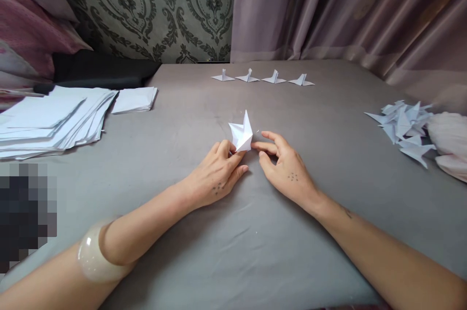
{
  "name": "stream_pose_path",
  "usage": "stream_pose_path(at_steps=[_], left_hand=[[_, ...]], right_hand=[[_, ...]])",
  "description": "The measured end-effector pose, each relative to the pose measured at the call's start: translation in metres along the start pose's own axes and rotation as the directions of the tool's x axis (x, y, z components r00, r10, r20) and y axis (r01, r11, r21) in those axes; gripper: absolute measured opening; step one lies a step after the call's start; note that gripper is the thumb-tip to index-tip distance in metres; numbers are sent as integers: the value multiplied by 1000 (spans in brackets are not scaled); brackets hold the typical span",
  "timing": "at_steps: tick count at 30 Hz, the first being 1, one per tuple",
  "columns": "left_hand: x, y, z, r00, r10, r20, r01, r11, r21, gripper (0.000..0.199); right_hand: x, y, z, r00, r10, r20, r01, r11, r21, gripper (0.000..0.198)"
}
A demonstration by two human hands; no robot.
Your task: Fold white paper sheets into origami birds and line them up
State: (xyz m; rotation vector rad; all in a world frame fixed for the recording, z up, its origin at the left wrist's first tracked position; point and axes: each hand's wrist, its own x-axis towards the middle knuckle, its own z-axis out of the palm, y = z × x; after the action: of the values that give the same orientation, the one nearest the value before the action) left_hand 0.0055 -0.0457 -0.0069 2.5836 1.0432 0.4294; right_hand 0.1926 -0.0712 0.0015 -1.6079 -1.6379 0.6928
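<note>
A folded white paper crane [242, 134] stands at the middle of the grey cloth, its tall point upward. The fingers of my left hand [219, 169] are closed at its lower left edge, and some fingertips are hidden behind the paper. My right hand [286, 169] is on the other side with its fingers apart. One of its fingertips reaches the crane's lower right corner; whether it presses the paper I cannot tell.
Several finished paper cranes [275, 77] stand in a row at the far edge. More folded cranes [404, 122] are heaped at right beside a pale cloth bundle [448, 139]. Paper sheets [44, 120] and a smaller paper stack [133, 100] lie at left, near a black cloth [98, 69].
</note>
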Motion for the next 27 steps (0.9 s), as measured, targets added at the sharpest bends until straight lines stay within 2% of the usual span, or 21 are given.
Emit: stream_pose_path(at_steps=[9, 14, 18, 22, 25, 27], left_hand=[[1, 4, -6, 999, -1, 40, -3, 993, 115, 46], [-1, 6, -6, 1000, 12, 27, -16, 987, 162, 46], [-2, 6, -5, 999, 32, -16, -29, 983, 183, 43], [-4, 4, -5, 994, 27, -110, -14, 993, 114, 31], [-5, 4, -6, 979, -93, -180, 96, 995, 9, 21], [-6, 3, -6, 960, -181, -213, 174, 983, -50, 16]], right_hand=[[-1, 2, 2, 997, -73, 39, 77, 992, -101, 49], [-3, 7, 3, 979, -194, 58, 202, 959, -197, 53], [-6, 7, 2, 940, -324, 103, 339, 873, -351, 54], [-6, 2, -1, 917, -340, 210, 399, 763, -509, 52], [-4, -3, -4, 892, -349, 286, 451, 675, -584, 46], [-2, -4, -7, 876, -355, 327, 483, 649, -588, 43]])
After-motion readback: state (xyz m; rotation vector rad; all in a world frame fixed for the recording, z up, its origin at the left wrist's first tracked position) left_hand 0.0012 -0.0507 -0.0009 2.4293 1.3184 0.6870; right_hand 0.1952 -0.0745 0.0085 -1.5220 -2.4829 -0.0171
